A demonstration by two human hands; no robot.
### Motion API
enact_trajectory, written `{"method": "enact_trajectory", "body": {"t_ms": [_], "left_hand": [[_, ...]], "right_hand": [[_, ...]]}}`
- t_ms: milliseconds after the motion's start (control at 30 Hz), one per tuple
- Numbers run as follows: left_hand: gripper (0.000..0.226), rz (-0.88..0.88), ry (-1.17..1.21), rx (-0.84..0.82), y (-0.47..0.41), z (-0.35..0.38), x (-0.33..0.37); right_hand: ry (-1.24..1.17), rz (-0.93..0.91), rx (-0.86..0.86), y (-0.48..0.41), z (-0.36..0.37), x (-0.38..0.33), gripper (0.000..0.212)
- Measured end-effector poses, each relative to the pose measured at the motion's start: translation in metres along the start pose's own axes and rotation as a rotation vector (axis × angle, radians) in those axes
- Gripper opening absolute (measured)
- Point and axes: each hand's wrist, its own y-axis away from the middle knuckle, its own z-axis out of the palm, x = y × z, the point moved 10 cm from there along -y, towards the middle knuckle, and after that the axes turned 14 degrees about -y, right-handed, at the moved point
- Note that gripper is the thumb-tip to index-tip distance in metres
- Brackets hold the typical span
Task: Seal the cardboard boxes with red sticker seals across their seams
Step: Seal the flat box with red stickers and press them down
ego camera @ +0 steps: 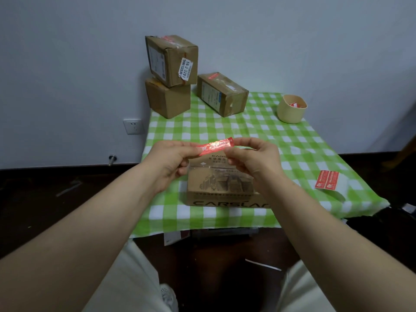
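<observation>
While you look down through the head camera, your left hand (171, 158) and your right hand (254, 158) share one narrow red sticker seal (213, 147) between them. The left hand pinches its left end between thumb and fingertips, with the other fingers curled under. The right hand pinches it nearer the other end, so a short red tip pokes out past your fingers. The seal is held in the air, tilted up slightly to the right and catching some glare, just above the far edge of the brown cardboard box with dark printed lettering and a line drawing (222, 188). That box lies flat on the worktop (225, 129), which is draped in a green-and-white checked cloth, directly below your hands.

At the back left corner two plain brown cardboard boxes are stacked. The upper box (173, 59) sits skewed on the lower box (167, 99), carries a white label on its side and has a red seal (168, 38) on its top. Just beside the stack on the right lies a third, flatter cardboard box (222, 94) with a red seal (212, 75) across its top as well.

Well apart, at the back right, a beige round cup (291, 109) holds red-and-white scraps. Near the right edge of the cloth lies a small sheet of red stickers (327, 180), two side by side. A white wall socket (133, 126) shows on the wall to the left of the worktop.
</observation>
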Motion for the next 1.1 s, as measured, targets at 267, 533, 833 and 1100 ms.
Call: {"method": "enact_trajectory", "body": {"t_ms": [267, 533, 833, 1100], "left_hand": [[0.009, 0.070, -0.210, 0.060, -0.004, -0.009, 0.021], [0.010, 0.048, -0.250, 0.057, -0.006, -0.009, 0.021], [0.009, -0.042, -0.216, 0.026, -0.013, -0.010, 0.008], [0.008, -0.096, -0.316, 0.055, -0.021, -0.014, -0.004]], "right_hand": [[-0.029, 0.118, 0.039, -0.004, -0.008, 0.017, 0.047], [0.138, 0.005, -0.074, -0.005, -0.002, 0.002, 0.035], [0.147, 0.078, -0.059, -0.010, -0.005, 0.007, 0.007], [0.219, 0.052, 0.039, -0.014, -0.010, 0.012, 0.013]]}}
